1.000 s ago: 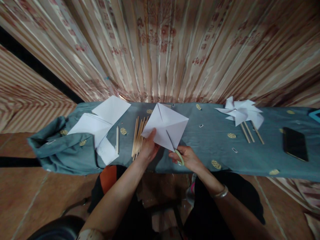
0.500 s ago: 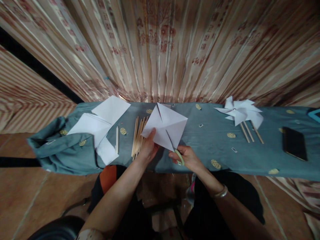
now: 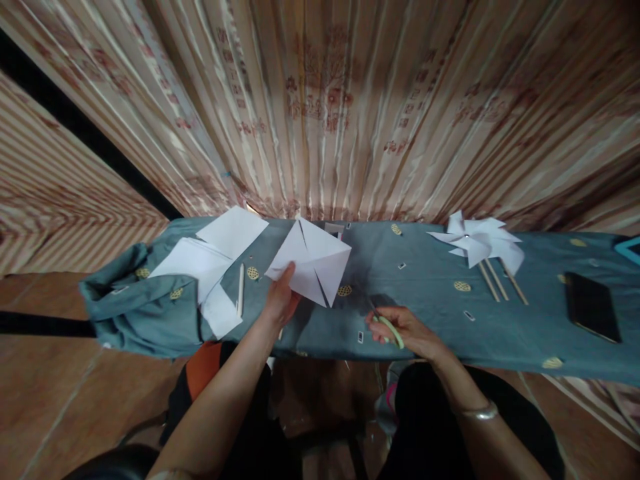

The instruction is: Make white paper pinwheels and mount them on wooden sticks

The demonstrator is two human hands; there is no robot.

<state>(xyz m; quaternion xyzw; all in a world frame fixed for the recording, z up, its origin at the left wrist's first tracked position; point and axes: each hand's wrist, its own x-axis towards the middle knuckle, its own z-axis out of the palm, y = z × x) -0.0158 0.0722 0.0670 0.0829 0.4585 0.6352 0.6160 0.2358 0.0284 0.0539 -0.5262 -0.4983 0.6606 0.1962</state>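
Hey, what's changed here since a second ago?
The right hand has drawn the scissors out of the paper, away to the right. The left hand has shifted the paper left. Neither let go. The pinwheels and phone stayed put.

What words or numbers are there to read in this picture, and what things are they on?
There are none I can read for sure.
Curtain: columns of reddish marks that look a bit like writing, too blurred to read.
Blue-green tablecloth: small white patches, too small to read.
White paper square in the left hand: no writing that I can see.
Green-handled scissors in the right hand: no readable label.
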